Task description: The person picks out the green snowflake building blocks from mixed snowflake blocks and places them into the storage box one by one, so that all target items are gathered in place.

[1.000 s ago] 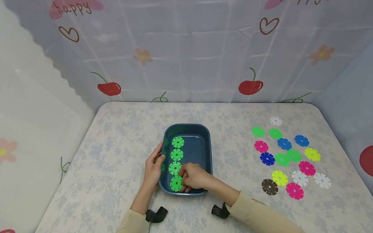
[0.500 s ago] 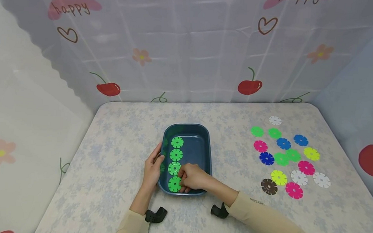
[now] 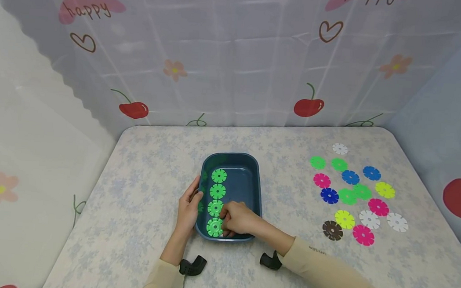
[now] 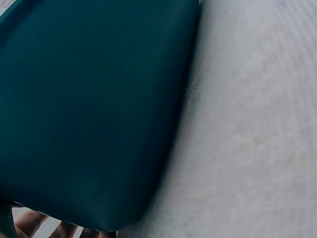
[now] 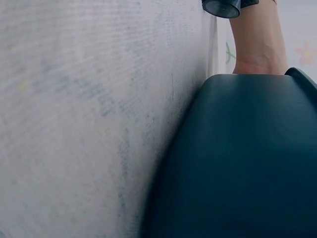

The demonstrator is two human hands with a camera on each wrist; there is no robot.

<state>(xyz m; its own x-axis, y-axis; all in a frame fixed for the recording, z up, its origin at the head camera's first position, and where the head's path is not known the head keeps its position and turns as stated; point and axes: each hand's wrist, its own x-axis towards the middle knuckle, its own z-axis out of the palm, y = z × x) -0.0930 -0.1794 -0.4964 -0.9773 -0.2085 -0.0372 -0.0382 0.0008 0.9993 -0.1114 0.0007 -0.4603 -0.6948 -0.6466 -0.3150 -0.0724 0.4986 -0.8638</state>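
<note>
A dark teal tray (image 3: 255, 180) sits on the table, its left wall held by my left hand (image 3: 188, 209), thumb at the rim and fingers along the outside. Inside, several green snowflake discs (image 3: 217, 191) form a column down the left side. My right hand (image 3: 239, 218) reaches over the tray's right wall with curled fingers, pinching the right edge of the nearest green snowflake disc (image 3: 214, 227); its fingertips are partly hidden. In the left wrist view the tray's wall (image 4: 94, 109) covers most of that hand. The right wrist view shows the tray's outer wall (image 5: 242, 158).
On the table's right side lie loose snowflake discs: green (image 3: 318, 162), blue (image 3: 350, 177), pink (image 3: 379, 207), yellow (image 3: 344, 219), white (image 3: 398, 222) and brown (image 3: 332, 230). A printed curtain (image 3: 235, 65) hangs behind the table (image 3: 153, 170).
The nearest green disc has shifted slightly left in the tray and now looks flatter, with glints on it. Both hands stay in nearly the same place.
</note>
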